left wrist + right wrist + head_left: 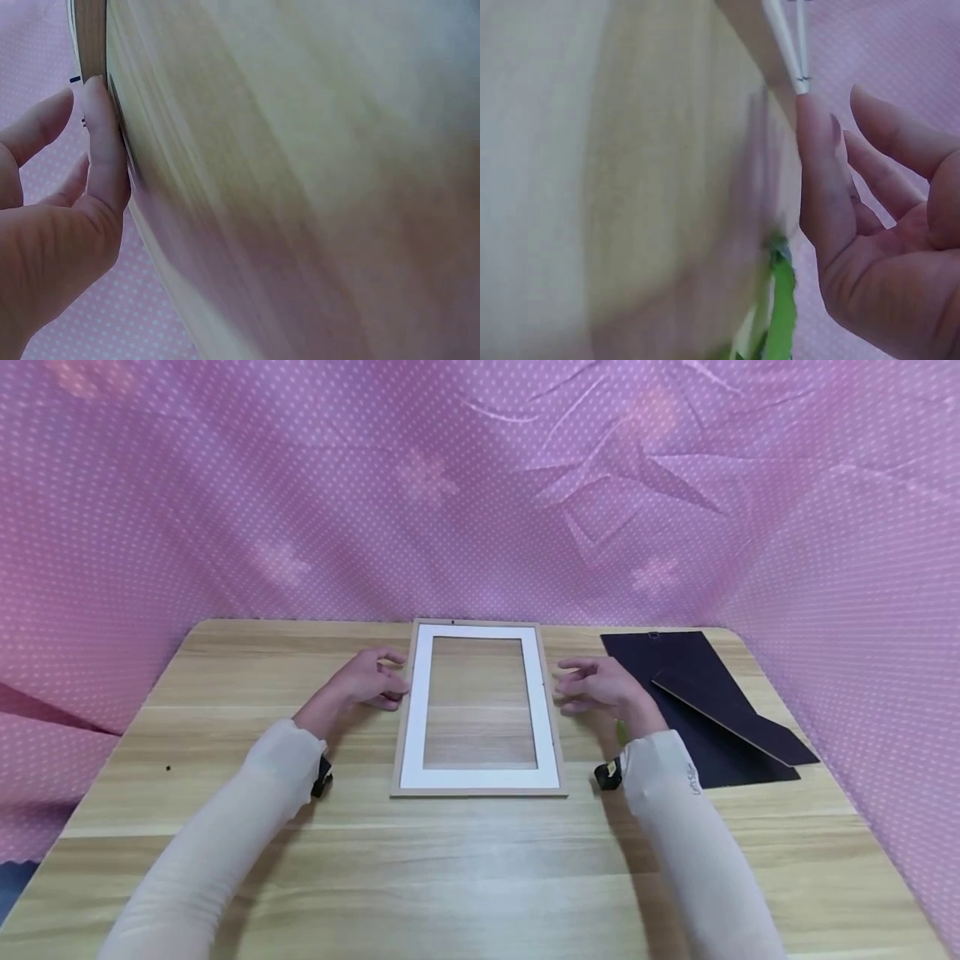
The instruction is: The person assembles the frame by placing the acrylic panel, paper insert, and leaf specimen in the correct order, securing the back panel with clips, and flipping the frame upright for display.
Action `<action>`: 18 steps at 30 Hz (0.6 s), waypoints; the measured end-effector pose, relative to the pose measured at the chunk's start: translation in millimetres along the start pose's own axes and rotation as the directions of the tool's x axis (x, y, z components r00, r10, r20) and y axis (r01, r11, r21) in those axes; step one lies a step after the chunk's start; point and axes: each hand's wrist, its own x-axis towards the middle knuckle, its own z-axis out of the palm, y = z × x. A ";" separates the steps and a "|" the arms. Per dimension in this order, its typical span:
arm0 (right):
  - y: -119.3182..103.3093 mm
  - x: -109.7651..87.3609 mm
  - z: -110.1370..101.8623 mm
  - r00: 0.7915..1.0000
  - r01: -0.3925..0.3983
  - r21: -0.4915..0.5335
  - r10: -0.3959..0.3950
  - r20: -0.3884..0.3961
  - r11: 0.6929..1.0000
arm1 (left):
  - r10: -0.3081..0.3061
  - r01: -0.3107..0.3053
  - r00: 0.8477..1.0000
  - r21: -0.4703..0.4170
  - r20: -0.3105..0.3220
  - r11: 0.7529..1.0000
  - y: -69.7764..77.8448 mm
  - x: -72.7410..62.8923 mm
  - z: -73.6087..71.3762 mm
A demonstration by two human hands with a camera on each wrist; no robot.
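A light wooden picture frame (480,792) lies flat on the table, with a white mat (480,778) inside it and table grain showing through the mat's opening. My left hand (371,680) is at the frame's left side, fingers loosely bent. In the left wrist view a fingertip of that hand (67,217) touches the wooden edge. On the opposite side my right hand (600,687) has relaxed fingers beside the frame. The right wrist view has a fingertip of this hand (885,225) right at the frame's edge. Neither hand grips anything.
A black backing board (667,652) with a hinged stand leg (735,717) lies at the table's right. Something green and leaf-like (782,304) lies near my right wrist. A tiny dark bit (168,768) is at the left. Pink dotted cloth (480,510) hangs around the table.
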 end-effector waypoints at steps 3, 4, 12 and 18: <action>-4.2 -6.9 -6.1 1.000 0.024 -0.025 -0.024 -0.019 0.999 | -0.009 0.009 1.000 -0.008 -0.002 1.000 -0.6 0.9 -1.0; -4.8 -8.6 -8.8 0.999 0.032 -0.028 -0.032 -0.024 0.999 | -0.011 0.011 1.000 -0.008 -0.001 1.000 -0.3 0.9 -1.0; -11.3 -19.5 -28.3 0.994 0.056 -0.050 -0.061 -0.092 0.997 | -0.023 0.023 1.000 -0.012 0.006 1.000 0.2 2.5 1.0; -11.1 -25.3 -37.2 0.991 0.065 0.006 -0.064 -0.119 0.998 | -0.030 0.030 1.000 -0.003 -0.004 1.000 0.1 3.1 1.4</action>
